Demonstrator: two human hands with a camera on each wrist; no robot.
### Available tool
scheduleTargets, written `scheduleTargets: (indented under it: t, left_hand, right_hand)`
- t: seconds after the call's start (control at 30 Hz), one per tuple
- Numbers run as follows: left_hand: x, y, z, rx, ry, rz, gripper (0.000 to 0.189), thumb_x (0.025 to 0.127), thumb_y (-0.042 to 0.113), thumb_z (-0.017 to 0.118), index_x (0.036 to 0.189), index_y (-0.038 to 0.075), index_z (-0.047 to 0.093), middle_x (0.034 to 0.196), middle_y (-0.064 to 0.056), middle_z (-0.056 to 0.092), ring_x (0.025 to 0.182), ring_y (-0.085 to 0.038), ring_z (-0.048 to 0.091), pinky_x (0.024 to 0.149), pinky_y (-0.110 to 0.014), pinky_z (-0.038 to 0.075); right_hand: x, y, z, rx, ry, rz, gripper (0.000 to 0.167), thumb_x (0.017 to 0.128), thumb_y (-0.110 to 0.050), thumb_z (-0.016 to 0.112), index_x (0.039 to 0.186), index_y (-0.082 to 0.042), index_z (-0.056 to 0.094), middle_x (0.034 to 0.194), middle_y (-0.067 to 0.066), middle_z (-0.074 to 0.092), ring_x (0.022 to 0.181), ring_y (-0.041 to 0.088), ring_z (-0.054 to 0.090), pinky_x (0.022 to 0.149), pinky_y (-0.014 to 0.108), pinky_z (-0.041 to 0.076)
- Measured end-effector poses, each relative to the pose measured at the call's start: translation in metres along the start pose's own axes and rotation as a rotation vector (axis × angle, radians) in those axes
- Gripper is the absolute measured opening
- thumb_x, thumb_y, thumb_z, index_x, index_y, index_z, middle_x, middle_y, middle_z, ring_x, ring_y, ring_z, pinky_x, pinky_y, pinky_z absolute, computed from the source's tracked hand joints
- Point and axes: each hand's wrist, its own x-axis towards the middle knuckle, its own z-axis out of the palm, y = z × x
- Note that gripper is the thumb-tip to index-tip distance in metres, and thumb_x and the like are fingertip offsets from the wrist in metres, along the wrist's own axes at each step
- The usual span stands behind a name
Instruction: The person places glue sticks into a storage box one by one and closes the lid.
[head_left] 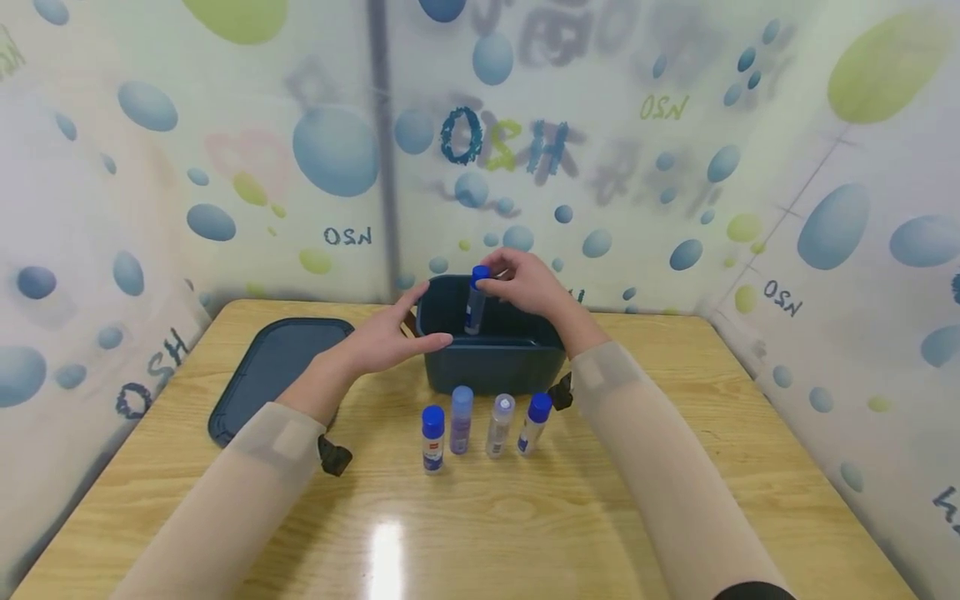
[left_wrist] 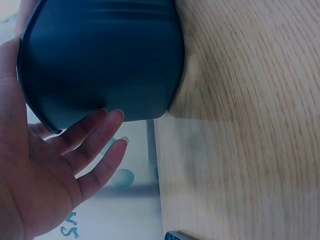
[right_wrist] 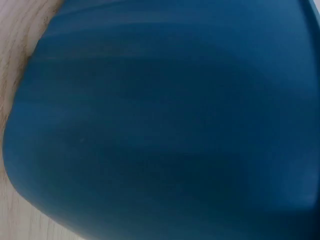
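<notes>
The step in hand looks to be moving a blue-capped bottle [head_left: 475, 310] through the mouth of the dark blue box [head_left: 495, 371]; one moment cannot show whether it is going in or coming out. The right hand [head_left: 521, 283] pinches the bottle by its cap, fingers and thumb closed in, and the bottle hangs inside, near the left end, slightly tilted. The left hand [head_left: 382, 337] is spread wide at that end — thumb across the near rim, fingers lightly bent against the outer wall — and seems to steady the box. The next move probably calls for keeping the box still and the bottle clear of the rim before the pinch is loosened.

The box stands uncovered on the worktop [head_left: 600, 517], and what looks like its lid [head_left: 281, 367] lies flat to its left. No other bottle shows inside, though the near wall and right hand hide part of it. Four more stand in front: a red-labelled bottle [head_left: 432, 439], a pale blue bottle [head_left: 460, 421], a clear-topped bottle [head_left: 499, 427] and a dark-capped bottle [head_left: 532, 425].
</notes>
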Motion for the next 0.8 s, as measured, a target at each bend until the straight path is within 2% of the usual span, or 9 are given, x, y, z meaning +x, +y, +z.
scheduleTargets:
  t: [0.3,0.5,0.63,0.8]
  left_hand:
    - [0.002,-0.001,0.001,-0.017,0.01,0.019,0.113,0.095,0.078,0.069,0.178,0.036,0.005,0.131,-0.013,0.067,0.114,-0.03,0.067,0.087,-0.042,0.058]
    - [0.004,0.002,0.001,-0.012,0.009,0.019,0.113,0.094,0.081,0.067,0.178,0.037,0.005,0.129,-0.012,0.066,0.112,-0.029,0.066,0.085,-0.041,0.058]
    - [0.003,0.0,0.001,-0.013,-0.003,0.009,0.114,0.094,0.081,0.067,0.178,0.037,0.004,0.129,-0.013,0.066,0.111,-0.029,0.067,0.084,-0.04,0.058]
    - [0.001,-0.003,0.001,-0.015,-0.002,0.001,0.115,0.093,0.082,0.067,0.178,0.037,0.003,0.129,-0.013,0.066,0.108,-0.029,0.067,0.083,-0.04,0.058]
  right_hand:
    - [0.007,0.012,0.012,0.031,-0.056,-0.004,0.033,0.106,-0.024,0.076,0.134,-0.006,0.069,0.122,0.015,0.076,0.103,0.027,0.077,0.091,0.041,0.065]
    - [0.005,0.016,0.019,0.036,-0.077,-0.012,0.031,0.106,-0.021,0.076,0.133,-0.005,0.069,0.122,0.016,0.076,0.103,0.031,0.077,0.091,0.041,0.065]
    - [0.008,0.019,0.025,0.014,-0.109,-0.033,0.029,0.107,-0.019,0.075,0.132,-0.005,0.07,0.121,0.016,0.077,0.1,0.03,0.077,0.089,0.039,0.065]
    - [0.008,0.019,0.031,-0.022,-0.112,-0.043,0.027,0.107,-0.019,0.074,0.131,-0.007,0.072,0.119,0.014,0.078,0.099,0.028,0.077,0.089,0.04,0.066]
